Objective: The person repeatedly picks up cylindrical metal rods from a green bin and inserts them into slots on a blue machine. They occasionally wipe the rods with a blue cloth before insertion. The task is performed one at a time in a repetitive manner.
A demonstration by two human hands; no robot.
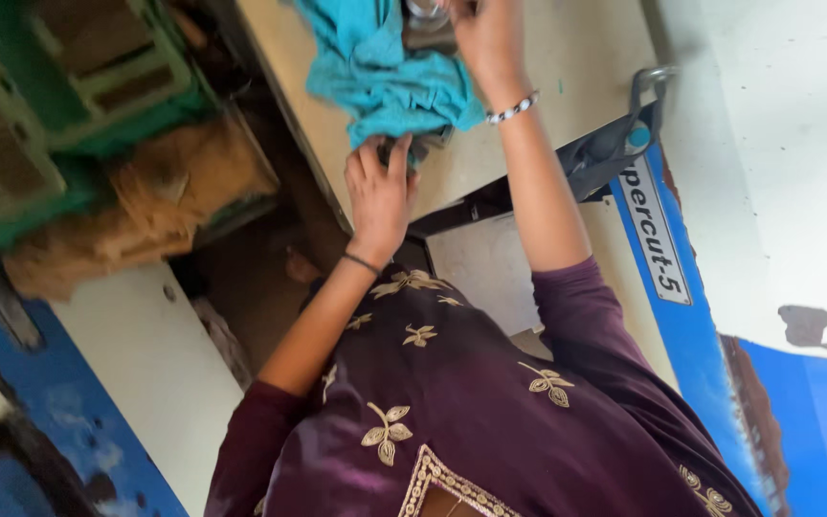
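I see a teal cloth (385,72) lying bunched on the beige table top (586,57), near the table's front edge, in the upper middle of the head view. The cloth covers part of a metal machine part (428,24) at the top edge of the frame; I cannot identify that part further.

The left hand (380,196) rests at the lower edge of the cloth, at the table's front edge. Its fingers (375,158) are extended and slightly spread, tips touching the fabric or tucked just under it. I cannot tell whether they pinch the cloth or only press on it. A thin dark band sits on this wrist.

The right hand (485,33) lies on the upper right part of the cloth, beside the metal part. The frame cuts off its fingers, so I cannot tell how far they are curled or what they hold. A bracelet of white and dark beads (512,107) circles this wrist.

Both arms come from dark purple sleeves with gold leaf embroidery (413,335).

Outward from the table: a dark grey bracket with a metal loop (624,134) stands just right of the right forearm, next to a blue and white panel (667,249). A green frame (40,105) and a pile of brown fibrous material (160,191) lie at left, well apart from the hands.
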